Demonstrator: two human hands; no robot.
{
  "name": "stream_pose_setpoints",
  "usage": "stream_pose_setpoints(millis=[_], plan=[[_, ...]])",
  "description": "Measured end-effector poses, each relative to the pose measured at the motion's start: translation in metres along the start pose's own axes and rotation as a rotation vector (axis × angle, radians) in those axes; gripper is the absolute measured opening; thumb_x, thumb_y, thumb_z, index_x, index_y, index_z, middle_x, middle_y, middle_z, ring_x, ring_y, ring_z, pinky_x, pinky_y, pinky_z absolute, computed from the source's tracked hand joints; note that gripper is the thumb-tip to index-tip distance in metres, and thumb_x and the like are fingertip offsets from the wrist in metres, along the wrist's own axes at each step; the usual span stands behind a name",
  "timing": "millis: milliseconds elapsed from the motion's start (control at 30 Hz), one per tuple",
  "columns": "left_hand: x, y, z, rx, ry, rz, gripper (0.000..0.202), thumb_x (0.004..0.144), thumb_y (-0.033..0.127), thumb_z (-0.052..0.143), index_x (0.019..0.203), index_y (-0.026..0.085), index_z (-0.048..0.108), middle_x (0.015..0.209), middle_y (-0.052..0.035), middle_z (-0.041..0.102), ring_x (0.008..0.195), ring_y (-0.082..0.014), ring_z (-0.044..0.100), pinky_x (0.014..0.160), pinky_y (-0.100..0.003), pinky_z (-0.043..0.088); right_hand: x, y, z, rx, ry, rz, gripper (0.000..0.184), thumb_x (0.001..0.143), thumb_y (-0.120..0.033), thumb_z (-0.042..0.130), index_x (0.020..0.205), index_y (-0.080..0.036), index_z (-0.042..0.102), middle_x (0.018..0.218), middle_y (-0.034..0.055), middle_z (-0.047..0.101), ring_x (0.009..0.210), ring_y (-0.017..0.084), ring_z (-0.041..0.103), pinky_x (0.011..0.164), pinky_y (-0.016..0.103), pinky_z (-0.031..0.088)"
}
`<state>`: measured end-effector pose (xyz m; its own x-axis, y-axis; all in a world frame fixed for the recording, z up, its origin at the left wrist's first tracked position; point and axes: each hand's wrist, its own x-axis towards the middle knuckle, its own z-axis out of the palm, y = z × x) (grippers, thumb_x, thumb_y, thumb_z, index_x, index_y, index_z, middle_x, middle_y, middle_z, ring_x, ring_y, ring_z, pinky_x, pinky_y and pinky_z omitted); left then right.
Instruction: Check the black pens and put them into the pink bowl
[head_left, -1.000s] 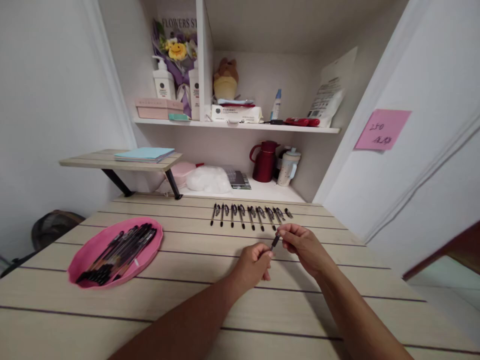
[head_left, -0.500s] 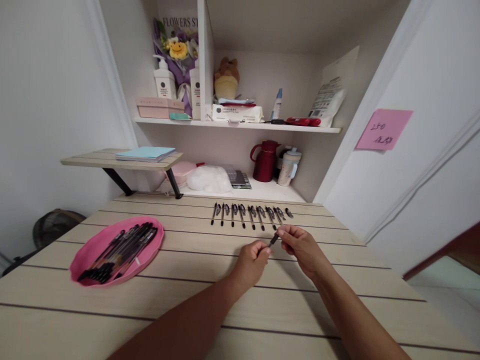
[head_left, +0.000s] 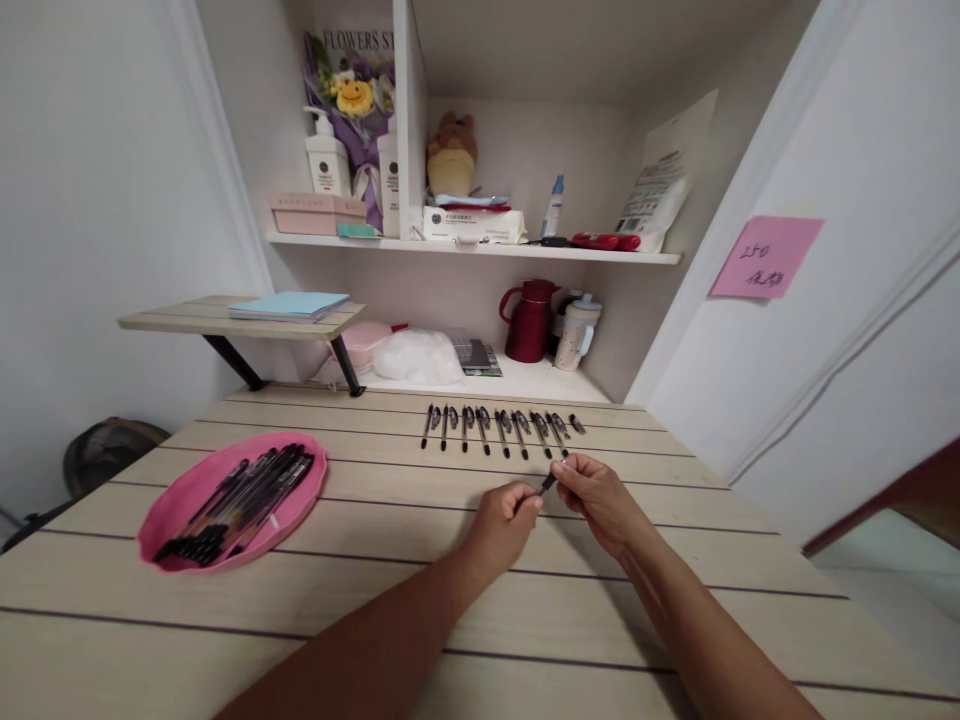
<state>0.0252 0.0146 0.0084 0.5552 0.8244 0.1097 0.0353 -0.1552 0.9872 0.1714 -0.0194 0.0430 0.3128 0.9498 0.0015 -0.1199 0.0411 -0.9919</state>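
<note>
Between my hands is a dark pen (head_left: 548, 483), mostly covered by my fingers. My left hand (head_left: 504, 522) is closed round its lower end, the thumb on top. My right hand (head_left: 597, 496) pinches the upper end. Just beyond them, pen barrels (head_left: 503, 437) and their separate black caps (head_left: 523, 423) lie in a row on the table, each barrel beside a cap. A lone cap (head_left: 576, 424) sits at the right end of the row. To the left, a pink tray (head_left: 315, 490) holds a heap of black pens (head_left: 247, 495).
The slatted wooden table (head_left: 360, 620) runs up to a white shelf unit. A small raised stand (head_left: 172, 314) with blue paper (head_left: 292, 305) is at back left. A red jug (head_left: 531, 322) and a pale cup (head_left: 577, 335) stand behind the pens.
My right hand has shifted slightly left and down, and less of the pen shows between my hands. The row of pens and the tray stay as they were.
</note>
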Motion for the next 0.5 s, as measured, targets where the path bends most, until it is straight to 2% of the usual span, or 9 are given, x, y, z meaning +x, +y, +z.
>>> stream_pose_setpoints(millis=[133,200,267,333,433,500], plan=[[0.0004,0.0,0.0007,-0.005,0.01,0.003,0.021,0.076,0.033,0.046,0.073,0.015,0.057,0.054,0.004,0.046,0.045,-0.0059,0.034,0.045,-0.02,0.026,-0.0023,-0.0026,0.0003,0.093,-0.1,0.011,0.036,0.063,-0.045,0.068,0.086,-0.017,0.063,0.069,0.0035,0.06,0.051,0.009,0.044,0.044,0.022,0.026],[0.0006,-0.0002,0.0007,-0.003,0.008,0.0,0.022,0.076,0.034,0.046,0.073,0.015,0.057,0.054,0.0041,0.046,0.045,-0.0059,0.034,0.046,-0.02,0.026,-0.0016,-0.0009,0.0005,0.125,-0.082,0.005,0.033,0.06,-0.041,0.072,0.082,-0.017,0.064,0.061,0.0008,0.056,0.049,0.008,0.041,0.043,0.022,0.024],[0.0008,-0.0003,0.0006,0.001,0.003,-0.005,0.022,0.076,0.034,0.046,0.071,0.015,0.057,0.053,0.0043,0.045,0.046,-0.006,0.034,0.046,-0.02,0.026,-0.0004,0.0018,0.0013,0.124,-0.028,-0.002,0.026,0.058,-0.036,0.074,0.068,-0.017,0.061,0.05,-0.003,0.048,0.044,0.006,0.035,0.042,0.021,0.021],[0.0012,-0.0004,0.0007,0.004,-0.002,-0.008,0.021,0.075,0.033,0.046,0.07,0.015,0.056,0.053,0.0046,0.044,0.046,-0.006,0.034,0.046,-0.02,0.026,0.0002,0.0033,0.0018,0.12,-0.012,-0.001,0.025,0.058,-0.036,0.074,0.064,-0.017,0.058,0.049,-0.0035,0.047,0.043,0.005,0.033,0.042,0.021,0.02],[0.0017,-0.0006,0.0009,0.003,0.007,-0.011,0.021,0.075,0.033,0.046,0.072,0.015,0.056,0.053,0.0047,0.044,0.046,-0.006,0.033,0.046,-0.02,0.026,-0.0002,0.0023,0.0008,0.151,-0.084,0.003,0.029,0.062,-0.04,0.071,0.079,-0.017,0.063,0.061,0.0003,0.056,0.046,0.007,0.037,0.042,0.022,0.022],[0.0018,-0.0006,0.0008,0.004,0.003,-0.01,0.021,0.075,0.034,0.046,0.072,0.015,0.056,0.053,0.0047,0.044,0.046,-0.006,0.033,0.046,-0.02,0.026,-0.0002,0.0018,-0.0008,0.169,-0.098,-0.002,0.032,0.062,-0.04,0.071,0.083,-0.017,0.063,0.062,0.0006,0.056,0.047,0.007,0.037,0.042,0.022,0.021]])
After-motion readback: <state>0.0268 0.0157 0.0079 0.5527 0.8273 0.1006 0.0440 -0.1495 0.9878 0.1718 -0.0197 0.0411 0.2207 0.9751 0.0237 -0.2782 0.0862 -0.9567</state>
